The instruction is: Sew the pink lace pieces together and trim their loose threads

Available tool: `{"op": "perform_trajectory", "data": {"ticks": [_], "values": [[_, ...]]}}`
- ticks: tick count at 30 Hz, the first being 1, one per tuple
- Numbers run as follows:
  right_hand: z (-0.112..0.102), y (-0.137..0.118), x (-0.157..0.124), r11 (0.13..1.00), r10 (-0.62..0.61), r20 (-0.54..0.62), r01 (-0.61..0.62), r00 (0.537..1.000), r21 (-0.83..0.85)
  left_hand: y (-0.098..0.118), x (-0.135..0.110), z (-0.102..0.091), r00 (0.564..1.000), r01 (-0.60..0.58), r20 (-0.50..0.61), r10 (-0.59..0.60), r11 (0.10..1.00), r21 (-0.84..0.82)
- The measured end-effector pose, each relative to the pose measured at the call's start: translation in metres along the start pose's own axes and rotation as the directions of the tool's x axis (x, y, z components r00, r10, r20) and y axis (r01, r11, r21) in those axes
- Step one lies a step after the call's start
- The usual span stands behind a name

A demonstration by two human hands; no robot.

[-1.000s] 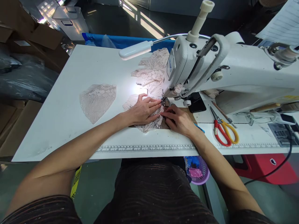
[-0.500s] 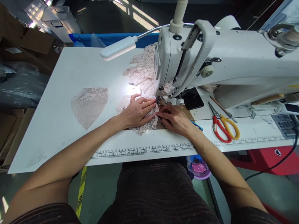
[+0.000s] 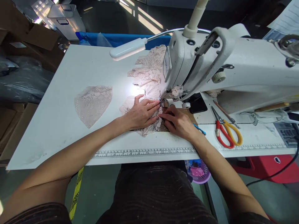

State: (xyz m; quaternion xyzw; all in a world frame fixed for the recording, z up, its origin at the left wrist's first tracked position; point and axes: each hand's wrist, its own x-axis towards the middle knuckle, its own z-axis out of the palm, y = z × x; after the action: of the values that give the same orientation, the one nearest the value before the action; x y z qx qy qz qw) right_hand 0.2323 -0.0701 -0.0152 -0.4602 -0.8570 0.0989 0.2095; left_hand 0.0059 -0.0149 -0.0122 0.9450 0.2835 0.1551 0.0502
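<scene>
My left hand (image 3: 141, 113) lies flat with fingers stretched out on a pale pink lace piece (image 3: 149, 129) just left of the presser foot (image 3: 164, 103) of a white sewing machine (image 3: 224, 68). My right hand (image 3: 178, 122) rests on the lace's right edge, fingers pressed together and pinching it in front of the needle. More of the same lace (image 3: 149, 70) trails away behind the machine head. A separate lace cup piece (image 3: 92, 104) lies apart on the white table (image 3: 70, 74) to the left.
Red and yellow scissors (image 3: 225, 132) lie to the right of my right hand. A gooseneck lamp (image 3: 127, 51) shines on the work. A ruler strip (image 3: 144, 152) runs along the table's front edge. A purple basket (image 3: 198, 172) hangs below. Cardboard boxes (image 3: 25, 34) stand at left.
Both hands stay on the lace at the presser foot, fingers shifting only slightly. The view itself has swung a little left and back.
</scene>
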Motion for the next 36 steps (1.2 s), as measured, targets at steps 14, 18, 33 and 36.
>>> {"op": "perform_trajectory", "data": {"ticks": [14, 18, 33, 36], "values": [[-0.001, -0.013, 0.006, 0.976, 0.075, 0.065, -0.06, 0.995, -0.208, -0.001, 0.004, -0.001, 0.996, -0.055, -0.072, 0.057, 0.998, 0.024], [-0.001, -0.017, 0.01, 0.968, 0.113, 0.092, -0.089, 0.989, -0.234, 0.0, 0.005, -0.002, 0.997, -0.032, -0.069, 0.034, 0.999, 0.029], [0.01, -0.025, 0.017, 0.928, 0.23, 0.041, -0.206, 0.972, -0.31, 0.011, 0.006, 0.008, 0.987, 0.111, -0.12, -0.105, 0.993, 0.045], [0.008, -0.024, 0.013, 0.928, 0.214, 0.063, -0.183, 0.975, -0.324, 0.004, 0.007, 0.002, 0.977, 0.136, -0.168, -0.131, 0.991, 0.02]]}}
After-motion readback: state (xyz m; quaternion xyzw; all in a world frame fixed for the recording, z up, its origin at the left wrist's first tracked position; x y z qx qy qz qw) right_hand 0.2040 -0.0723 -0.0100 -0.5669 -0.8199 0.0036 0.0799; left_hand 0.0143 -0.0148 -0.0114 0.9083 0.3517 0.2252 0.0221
